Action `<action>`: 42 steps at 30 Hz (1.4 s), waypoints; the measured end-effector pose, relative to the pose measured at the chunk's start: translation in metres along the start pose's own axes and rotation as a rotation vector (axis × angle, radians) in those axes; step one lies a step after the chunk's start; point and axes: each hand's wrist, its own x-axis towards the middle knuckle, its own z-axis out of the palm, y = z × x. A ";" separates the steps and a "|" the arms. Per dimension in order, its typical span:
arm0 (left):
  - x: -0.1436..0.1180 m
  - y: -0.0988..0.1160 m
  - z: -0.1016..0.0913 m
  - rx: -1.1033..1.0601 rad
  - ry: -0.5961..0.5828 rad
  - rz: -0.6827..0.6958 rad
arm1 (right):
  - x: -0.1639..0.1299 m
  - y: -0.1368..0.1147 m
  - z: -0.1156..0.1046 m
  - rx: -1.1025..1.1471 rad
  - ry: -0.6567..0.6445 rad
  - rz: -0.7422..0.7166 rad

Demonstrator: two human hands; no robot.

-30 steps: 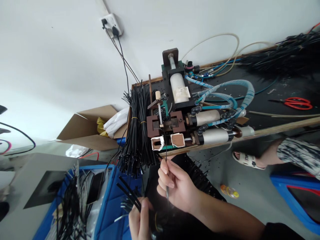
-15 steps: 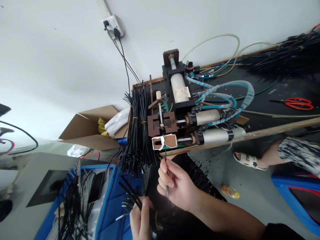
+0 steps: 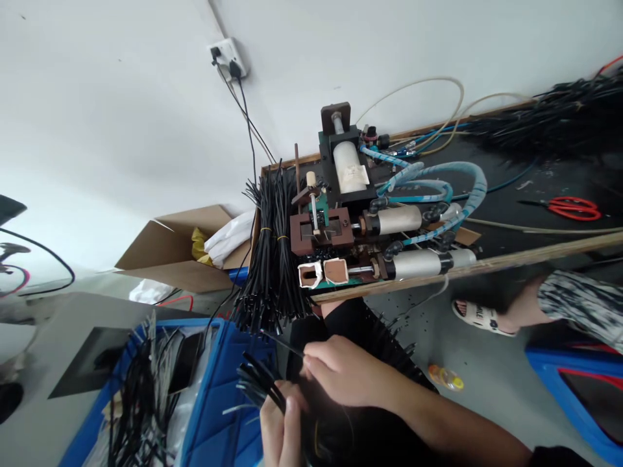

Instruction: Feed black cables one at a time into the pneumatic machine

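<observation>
My left hand (image 3: pixel 281 421), at the bottom of the view, is closed round a bunch of black cables (image 3: pixel 260 381) whose ends stick out up and to the left. My right hand (image 3: pixel 335 366) pinches one thin black cable (image 3: pixel 285 344) just above that bunch; its tip points up-left, towards the tied bundles on the bench. Above my hands stands a pneumatic wire-stripping machine (image 3: pixel 350 165). Its two tape-edged front jaws (image 3: pixel 335 271) stand slightly apart with no cable between them. Part of the held bunch is lost against dark clothing.
Tied black cable bundles (image 3: pixel 267 259) overhang the bench's left end. A blue crate (image 3: pixel 195 415) holds more cables, beside an open cardboard box (image 3: pixel 160 253). Red-handled scissors (image 3: pixel 574 207) lie on the bench. Another person's sandalled foot (image 3: pixel 487 318) is at the right.
My right hand has drawn its cable down from the machine and turned it to the left, closer to the bunch. The machine's front jaws have parted. My left hand still grips the bunch.
</observation>
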 end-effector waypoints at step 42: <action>0.054 0.035 0.010 0.003 -0.124 0.306 | -0.012 0.000 -0.027 1.041 -0.001 0.089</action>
